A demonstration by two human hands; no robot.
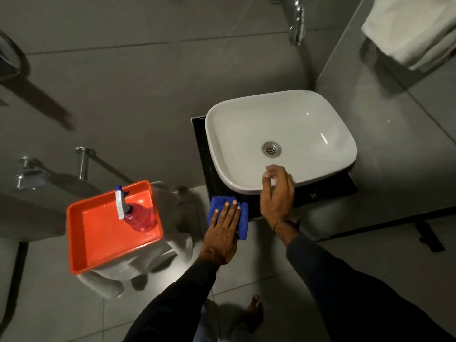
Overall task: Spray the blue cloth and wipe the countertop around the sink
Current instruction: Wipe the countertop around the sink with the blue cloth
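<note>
- Plainly, the white sink (278,134) is the biggest obstacle: it overhangs the black countertop (201,149), leaving only a narrow bare strip on the left and along the near edge. A wide stroke would likely knock the cloth against the basin wall, so some of the strip may stay unwiped.
- The countertop's near-left corner is where the blue cloth (243,215) lies, partly past the edge as far as I can judge. Pressed outward, it could slide off the corner and drop to the floor.
- The orange tray (98,238) sits on a white stool (177,243) just left of the counter. A backward sweep of the left elbow might nudge it, and the stool looks light.
- The left hand (223,233) lies flat and unclenched on the cloth, fingers spread, pinning it down without clutching it. With no grasp, the cloth may bunch or lag behind the palm.
- The right hand (277,196) hovers at the sink's near rim, fingers loosely curled and blurred; it seems to hold nothing, though I cannot tell if it touches the rim. It stands in the cloth's path rightward.
- The spray bottle (138,215) stands in the tray's far corner, tall and top-heavy, so a jolt might tip it.
- The tap (297,23) sits well clear.
</note>
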